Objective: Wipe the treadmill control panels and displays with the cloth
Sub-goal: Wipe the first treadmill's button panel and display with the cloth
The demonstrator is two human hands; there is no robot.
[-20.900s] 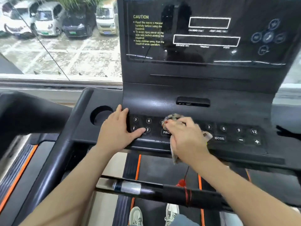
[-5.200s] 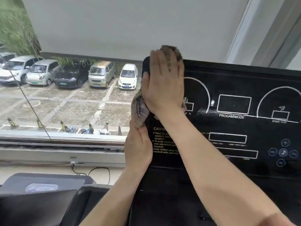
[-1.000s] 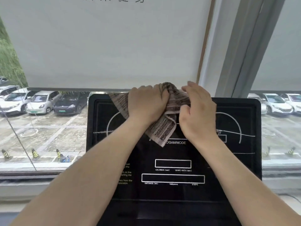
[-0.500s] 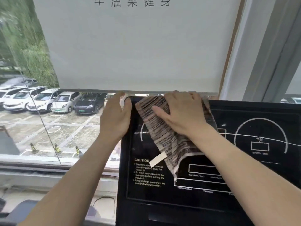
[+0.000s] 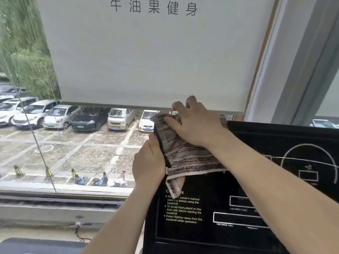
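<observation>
The black treadmill display (image 5: 256, 180) fills the lower right, with white outlines and a yellow caution text. A brown striped cloth (image 5: 183, 154) lies over its top left corner. My right hand (image 5: 194, 123) presses the cloth onto that corner, fingers spread over the top edge. My left hand (image 5: 149, 162) grips the display's left edge just below, touching the hanging side of the cloth.
A white roller blind (image 5: 146, 52) with black characters hangs just behind the display's top edge. The window (image 5: 64, 143) to the left looks onto a car park. A grey window frame (image 5: 293, 61) rises at the right. A cable (image 5: 78, 230) runs along the sill.
The view has swung left. My right hand has dragged the cloth to the display's top left corner. My left hand has slid down the left edge.
</observation>
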